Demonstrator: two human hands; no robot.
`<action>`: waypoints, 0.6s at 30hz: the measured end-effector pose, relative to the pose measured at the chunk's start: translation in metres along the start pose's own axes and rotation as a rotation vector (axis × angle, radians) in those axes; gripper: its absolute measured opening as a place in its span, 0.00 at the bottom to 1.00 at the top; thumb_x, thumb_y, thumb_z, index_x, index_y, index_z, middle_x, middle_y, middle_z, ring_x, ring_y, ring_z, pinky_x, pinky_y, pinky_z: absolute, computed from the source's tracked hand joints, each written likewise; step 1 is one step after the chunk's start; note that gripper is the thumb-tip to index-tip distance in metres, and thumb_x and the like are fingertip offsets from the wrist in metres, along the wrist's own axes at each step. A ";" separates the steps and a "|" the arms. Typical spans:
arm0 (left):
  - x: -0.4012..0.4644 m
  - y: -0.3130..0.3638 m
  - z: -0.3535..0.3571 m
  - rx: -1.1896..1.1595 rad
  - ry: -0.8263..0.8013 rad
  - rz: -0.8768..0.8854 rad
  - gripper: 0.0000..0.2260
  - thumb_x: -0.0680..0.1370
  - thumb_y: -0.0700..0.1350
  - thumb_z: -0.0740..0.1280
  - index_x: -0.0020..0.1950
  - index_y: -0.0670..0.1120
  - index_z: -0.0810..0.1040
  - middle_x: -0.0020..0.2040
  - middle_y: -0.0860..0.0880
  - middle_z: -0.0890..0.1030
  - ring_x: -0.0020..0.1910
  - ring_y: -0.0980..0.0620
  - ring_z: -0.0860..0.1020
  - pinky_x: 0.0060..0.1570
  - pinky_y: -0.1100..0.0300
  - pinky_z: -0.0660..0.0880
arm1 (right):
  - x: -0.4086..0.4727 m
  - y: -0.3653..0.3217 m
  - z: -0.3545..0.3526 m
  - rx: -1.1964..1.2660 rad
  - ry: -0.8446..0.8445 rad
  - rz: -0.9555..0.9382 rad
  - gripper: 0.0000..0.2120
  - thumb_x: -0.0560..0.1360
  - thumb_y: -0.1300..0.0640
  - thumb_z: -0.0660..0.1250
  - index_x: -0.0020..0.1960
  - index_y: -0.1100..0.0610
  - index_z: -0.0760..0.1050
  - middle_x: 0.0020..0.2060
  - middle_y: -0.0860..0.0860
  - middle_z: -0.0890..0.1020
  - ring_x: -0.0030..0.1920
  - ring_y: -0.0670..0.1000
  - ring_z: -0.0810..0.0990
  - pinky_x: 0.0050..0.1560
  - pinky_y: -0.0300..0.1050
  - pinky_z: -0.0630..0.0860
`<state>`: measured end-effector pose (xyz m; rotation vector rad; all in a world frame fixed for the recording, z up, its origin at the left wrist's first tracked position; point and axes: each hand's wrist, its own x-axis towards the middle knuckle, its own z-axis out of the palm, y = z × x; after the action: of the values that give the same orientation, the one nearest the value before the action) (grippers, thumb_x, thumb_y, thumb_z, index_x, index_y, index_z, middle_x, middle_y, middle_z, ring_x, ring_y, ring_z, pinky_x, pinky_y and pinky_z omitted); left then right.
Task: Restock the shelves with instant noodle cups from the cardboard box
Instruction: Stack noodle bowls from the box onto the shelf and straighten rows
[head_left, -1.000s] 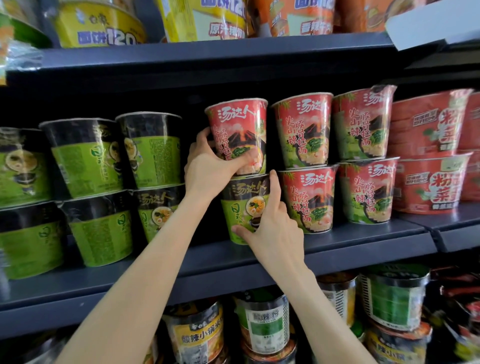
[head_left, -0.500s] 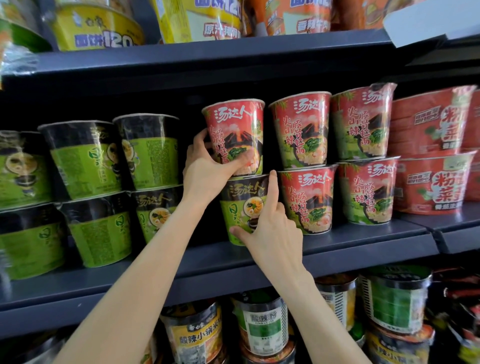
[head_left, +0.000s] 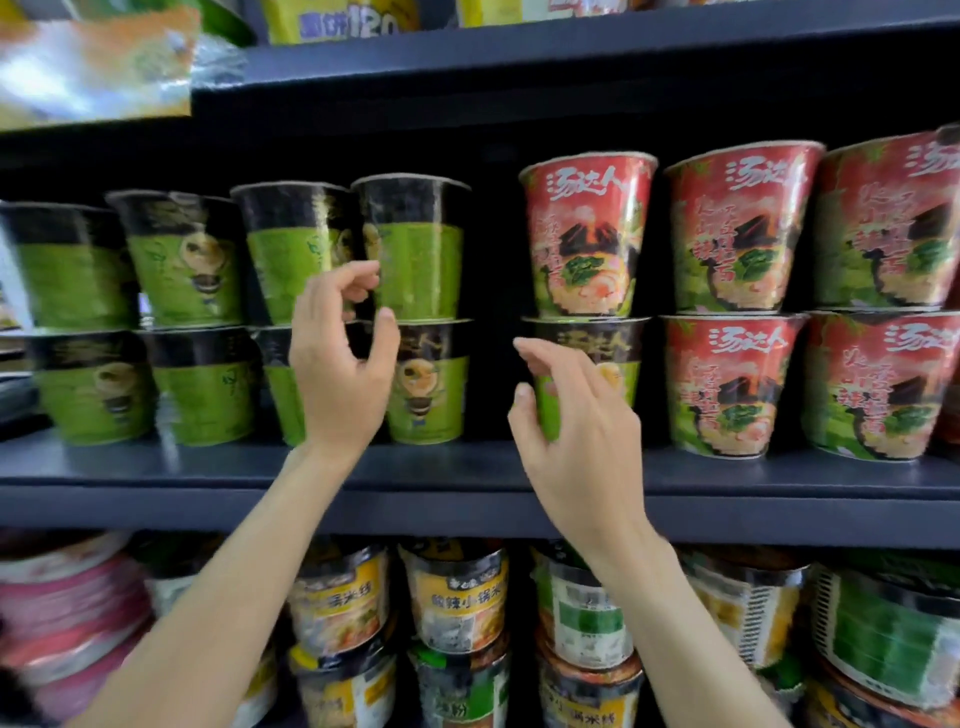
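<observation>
Both hands are loose and hold nothing, the left hand (head_left: 337, 358) near the green noodle cups (head_left: 421, 249), the right hand (head_left: 576, 410) by the red cup (head_left: 587, 234) stacked on a green cup (head_left: 613, 358), so a bump could topple it off the shelf (head_left: 156, 467).

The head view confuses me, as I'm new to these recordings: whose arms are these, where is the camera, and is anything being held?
The camera sits on a person's head and looks forward and down, so the two bare arms that reach up from the bottom edge are the person's own. The left hand and the right hand hover before a dark shelf, fingers loosely curled; neither grips anything. On the shelf, instant noodle cups stand stacked two high: green cups to the left, red cups to the right. One red cup rests on a green cup, just behind the right hand. More tubs fill the shelf below. The picture is blurred, so small print cannot be read.
</observation>
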<state>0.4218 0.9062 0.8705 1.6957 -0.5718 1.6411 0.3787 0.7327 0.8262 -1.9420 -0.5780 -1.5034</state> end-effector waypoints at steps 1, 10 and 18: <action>0.001 -0.006 -0.006 0.011 -0.074 -0.091 0.16 0.77 0.40 0.64 0.64 0.40 0.70 0.57 0.48 0.73 0.55 0.56 0.71 0.55 0.65 0.70 | 0.003 -0.004 0.009 -0.013 -0.047 0.015 0.17 0.77 0.55 0.59 0.65 0.58 0.72 0.57 0.50 0.79 0.54 0.48 0.79 0.48 0.32 0.70; -0.017 -0.029 -0.028 -0.129 -0.523 -0.390 0.33 0.77 0.53 0.65 0.76 0.55 0.51 0.75 0.51 0.60 0.71 0.52 0.64 0.67 0.53 0.66 | 0.022 -0.024 0.070 -0.060 -0.482 0.409 0.46 0.75 0.48 0.67 0.77 0.54 0.36 0.71 0.62 0.64 0.66 0.60 0.70 0.54 0.46 0.68; -0.018 -0.057 -0.026 -0.409 -0.707 -0.544 0.31 0.77 0.57 0.62 0.76 0.55 0.51 0.74 0.51 0.61 0.73 0.53 0.61 0.72 0.50 0.60 | 0.027 -0.052 0.110 -0.184 -0.391 0.560 0.54 0.71 0.44 0.70 0.76 0.59 0.32 0.68 0.63 0.66 0.61 0.64 0.74 0.55 0.54 0.72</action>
<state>0.4446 0.9604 0.8419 1.8676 -0.6370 0.4820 0.4280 0.8464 0.8436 -2.3079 -0.0284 -0.8576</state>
